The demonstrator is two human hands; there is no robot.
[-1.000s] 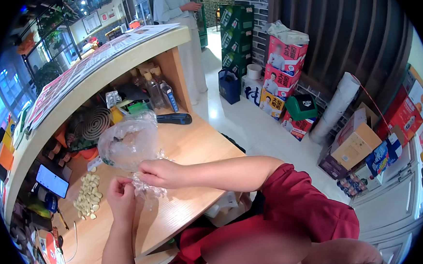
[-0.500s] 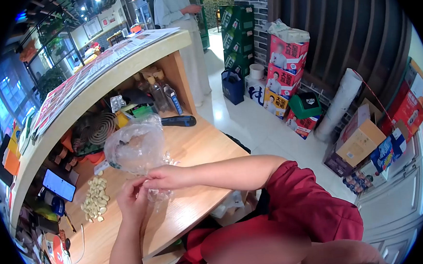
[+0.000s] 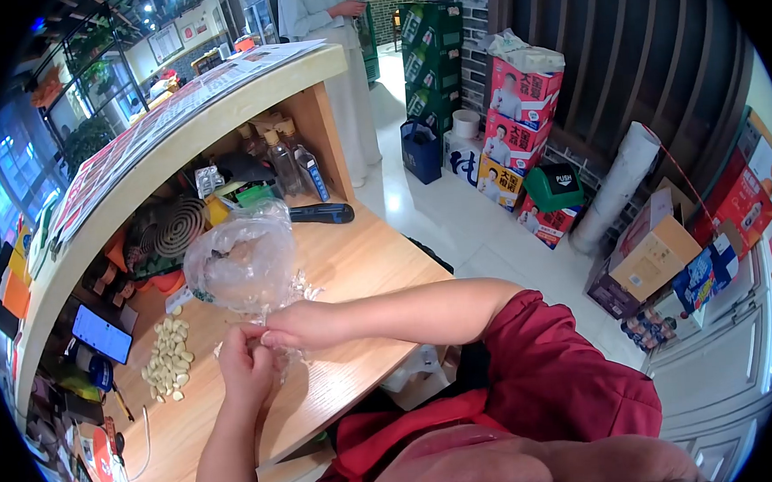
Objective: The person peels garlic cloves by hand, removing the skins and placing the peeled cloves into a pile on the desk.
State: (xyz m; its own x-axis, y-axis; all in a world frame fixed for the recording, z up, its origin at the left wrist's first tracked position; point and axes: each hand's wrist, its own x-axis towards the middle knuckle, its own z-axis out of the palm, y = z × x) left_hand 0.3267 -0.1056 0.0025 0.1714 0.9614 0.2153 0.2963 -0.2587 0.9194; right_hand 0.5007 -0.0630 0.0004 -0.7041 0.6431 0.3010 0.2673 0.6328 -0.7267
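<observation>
A clear plastic bag (image 3: 239,266) lies puffed out on the wooden desk just beyond my hands. Its gathered end runs in between my fingers, and loose plastic shows below them. My left hand (image 3: 247,366) is closed in a pinch on this gathered part. Right against it, my right hand (image 3: 304,324) is closed too, thumb and fingers pressed on the bag. My fingers hide where they meet. Peeled garlic cloves (image 3: 168,356) lie in a loose pile left of my hands. Pale garlic skins (image 3: 302,287) are scattered beside the bag.
A phone (image 3: 102,333) with a lit screen leans at the left. Glass bottles (image 3: 284,168) and a dark-handled tool (image 3: 322,213) are beyond the bag, under the raised counter (image 3: 210,110). Stacked cartons (image 3: 519,100) stand on the floor; a person (image 3: 327,68) stands behind the counter.
My hands stay together at the bag's gathered end, with fingers slightly shifted. Less loose plastic shows below them. The whole view has moved a little.
</observation>
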